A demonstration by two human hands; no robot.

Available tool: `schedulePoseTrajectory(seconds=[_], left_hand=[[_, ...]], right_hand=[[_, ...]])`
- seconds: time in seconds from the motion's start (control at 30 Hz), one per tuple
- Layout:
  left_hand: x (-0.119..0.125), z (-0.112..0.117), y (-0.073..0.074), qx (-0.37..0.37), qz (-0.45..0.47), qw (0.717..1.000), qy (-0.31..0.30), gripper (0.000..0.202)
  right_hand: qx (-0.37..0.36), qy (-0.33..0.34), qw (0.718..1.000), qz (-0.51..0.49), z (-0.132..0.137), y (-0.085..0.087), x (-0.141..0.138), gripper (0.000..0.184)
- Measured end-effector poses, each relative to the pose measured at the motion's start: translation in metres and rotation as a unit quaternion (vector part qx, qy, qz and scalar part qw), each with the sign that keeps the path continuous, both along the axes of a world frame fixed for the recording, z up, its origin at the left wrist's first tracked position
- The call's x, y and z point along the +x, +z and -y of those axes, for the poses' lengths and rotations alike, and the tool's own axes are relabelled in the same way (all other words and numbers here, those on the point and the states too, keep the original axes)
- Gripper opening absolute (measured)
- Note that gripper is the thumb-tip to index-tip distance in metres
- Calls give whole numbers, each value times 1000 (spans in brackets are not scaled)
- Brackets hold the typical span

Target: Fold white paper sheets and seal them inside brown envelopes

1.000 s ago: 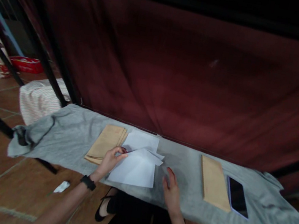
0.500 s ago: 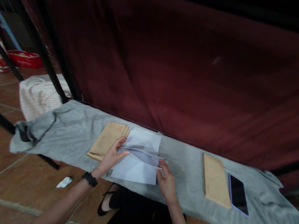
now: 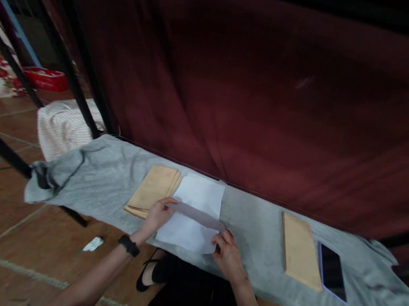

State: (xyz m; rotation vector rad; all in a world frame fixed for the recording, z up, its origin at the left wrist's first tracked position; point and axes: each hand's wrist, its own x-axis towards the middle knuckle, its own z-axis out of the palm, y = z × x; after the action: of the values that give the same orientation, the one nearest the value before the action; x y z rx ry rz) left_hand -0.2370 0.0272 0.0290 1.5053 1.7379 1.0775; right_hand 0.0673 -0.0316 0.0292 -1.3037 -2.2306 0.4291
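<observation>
A folded sheet of white paper (image 3: 199, 216) is held between my two hands, above more white paper (image 3: 201, 192) on the cloth-covered bench. My left hand (image 3: 159, 213) pinches the sheet's left end and wears a black wristband. At the right end, my right hand (image 3: 229, 251) has its fingers closed on the same sheet. A pile of brown envelopes (image 3: 153, 186) lies just left of the paper, close to my left hand.
Grey cloth (image 3: 255, 225) covers the narrow bench. To the right are another brown envelope pile (image 3: 301, 252) and a phone (image 3: 333, 272). A dark red curtain (image 3: 240, 85) hangs behind, with black metal posts (image 3: 66, 39) at left. Crumpled white paper (image 3: 93, 244) lies on the tiled floor.
The held sheet's open, gaping fold has flattened into a narrow band. My right hand has curled further in at its end. The whole view has shifted slightly.
</observation>
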Motion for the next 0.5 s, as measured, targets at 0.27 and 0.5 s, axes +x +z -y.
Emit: schedulePoseTrajectory(seconds=[0.27, 0.5], left_hand=[[2, -57, 17, -7, -126, 991, 49, 27], [10, -78, 14, -34, -185, 979, 73, 17]], right_hand=[[7, 13, 1000, -16, -4, -6, 1, 37], [30, -48, 998, -41, -6, -31, -6, 36]])
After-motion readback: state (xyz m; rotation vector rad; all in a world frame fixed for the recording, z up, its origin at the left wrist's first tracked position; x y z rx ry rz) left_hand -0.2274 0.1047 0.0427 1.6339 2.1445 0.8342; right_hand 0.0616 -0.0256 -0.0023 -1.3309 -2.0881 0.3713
